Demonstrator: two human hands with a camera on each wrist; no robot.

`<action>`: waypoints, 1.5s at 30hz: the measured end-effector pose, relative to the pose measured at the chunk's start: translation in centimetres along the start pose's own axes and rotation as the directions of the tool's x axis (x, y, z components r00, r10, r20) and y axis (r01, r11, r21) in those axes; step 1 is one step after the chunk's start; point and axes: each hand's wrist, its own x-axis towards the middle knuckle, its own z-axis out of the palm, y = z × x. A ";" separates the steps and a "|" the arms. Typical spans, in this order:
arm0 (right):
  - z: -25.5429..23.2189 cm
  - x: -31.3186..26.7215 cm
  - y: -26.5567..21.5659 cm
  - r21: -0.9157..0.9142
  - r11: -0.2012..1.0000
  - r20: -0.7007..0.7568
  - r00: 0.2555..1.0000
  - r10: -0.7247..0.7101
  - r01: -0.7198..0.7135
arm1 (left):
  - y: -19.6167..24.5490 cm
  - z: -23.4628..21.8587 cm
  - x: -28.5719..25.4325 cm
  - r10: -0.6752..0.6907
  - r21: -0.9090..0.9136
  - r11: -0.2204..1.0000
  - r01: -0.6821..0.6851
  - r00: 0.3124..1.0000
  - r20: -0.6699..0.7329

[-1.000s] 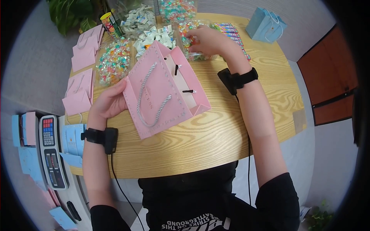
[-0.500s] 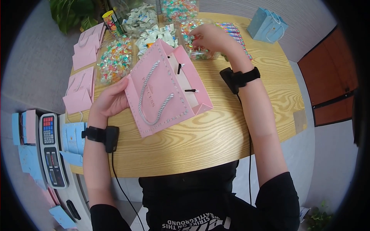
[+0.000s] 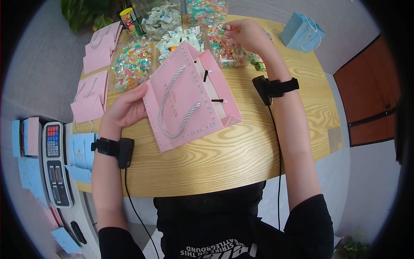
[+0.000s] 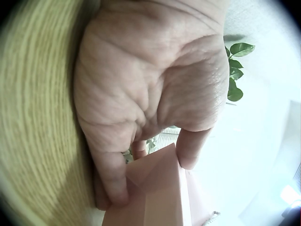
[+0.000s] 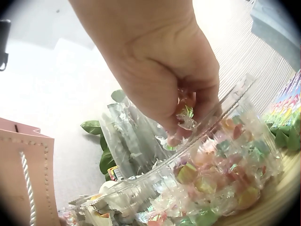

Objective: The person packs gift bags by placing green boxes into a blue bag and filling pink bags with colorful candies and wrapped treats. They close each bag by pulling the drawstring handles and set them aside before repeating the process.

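L hand (image 3: 129, 105) grips the pink gift bag (image 3: 189, 97) at its base end, thumb on one side & fingers on the other; bag is tilted over the wooden table (image 3: 211, 166), front panel up, mouth facing the person's R. R hand (image 3: 252, 36) pinches a wrapped candy (image 5: 185, 110) btwn thumb & fingers, just above the clear tub (image 5: 225, 103) of mixed candies. White-wrapped sweets (image 3: 179, 39) sit btwn that tub & another candy tub (image 3: 113, 80) on the L. Blue gift bag (image 3: 299, 34) stands upright at far R.
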 end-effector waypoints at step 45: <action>-6.4 -1.1 -7.5 0.189 0.979 0.123 0.988 -0.097 0.073 | 0.3 0.2 0.2 -0.007 0.075 0.997 0.002 0.997 0.076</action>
